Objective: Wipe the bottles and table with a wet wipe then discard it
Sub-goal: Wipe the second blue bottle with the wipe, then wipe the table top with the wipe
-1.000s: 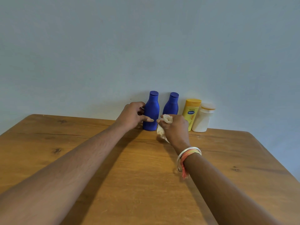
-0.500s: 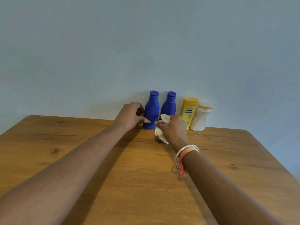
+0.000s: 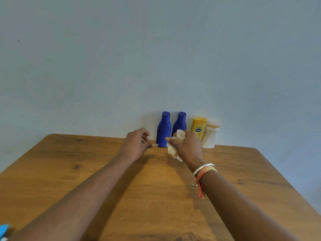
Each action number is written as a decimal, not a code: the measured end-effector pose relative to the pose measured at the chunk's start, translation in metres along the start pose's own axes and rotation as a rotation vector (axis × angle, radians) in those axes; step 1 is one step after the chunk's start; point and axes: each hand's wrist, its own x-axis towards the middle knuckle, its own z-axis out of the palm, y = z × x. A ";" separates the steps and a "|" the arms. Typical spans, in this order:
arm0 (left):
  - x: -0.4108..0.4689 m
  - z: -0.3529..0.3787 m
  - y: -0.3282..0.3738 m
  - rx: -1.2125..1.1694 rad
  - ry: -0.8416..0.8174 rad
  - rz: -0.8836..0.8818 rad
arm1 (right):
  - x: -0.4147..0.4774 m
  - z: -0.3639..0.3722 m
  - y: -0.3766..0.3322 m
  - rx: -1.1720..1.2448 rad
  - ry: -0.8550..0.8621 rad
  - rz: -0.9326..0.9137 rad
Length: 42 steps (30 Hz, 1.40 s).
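- One pale blue-grey wall [image 3: 156,58] across the whole upper half, behind everything.
- One wooden table [image 3: 86,171] below it, with knots and grain lines across the top and its far edge against the wall.
- Two bare forearms reaching in from the near edge toward the bottles.
- Right hand [image 3: 188,147] in front of the right blue bottle [image 3: 181,121], fingers and thumb curled tight round the wet wipe [image 3: 173,151], hiding that bottle's lower part.
- Left hand [image 3: 135,145] just left of the left blue bottle [image 3: 163,130], fingers loosely curled around nothing, thumb stretched toward the bottle's base; touching or just short, impossible to tell.
- Four bottles upright in a row at the far edge by the wall: left blue bottle, right blue bottle, yellow bottle [image 3: 198,126], white bottle [image 3: 210,137], each just beside the next.
- Wet wipe crumpled in the right fist, one end poking out above the fingers, the other hanging below the palm toward the table; contact with the wood unclear.
- Silver bangle [image 3: 202,168] and orange thread band [image 3: 201,177] on the right wrist.
- Small blue corner [image 3: 3,230] at the bottom-left edge, too cut off to identify.
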 end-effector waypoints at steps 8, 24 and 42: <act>-0.105 -0.031 0.043 -0.528 -0.151 0.001 | -0.091 -0.026 -0.042 0.343 -0.249 0.073; -0.217 -0.082 0.066 -0.617 -0.038 -0.209 | -0.201 -0.043 0.018 -0.710 -0.359 -0.148; -0.237 -0.087 0.060 -0.599 0.034 -0.183 | -0.209 0.023 -0.018 -0.831 -0.278 -0.322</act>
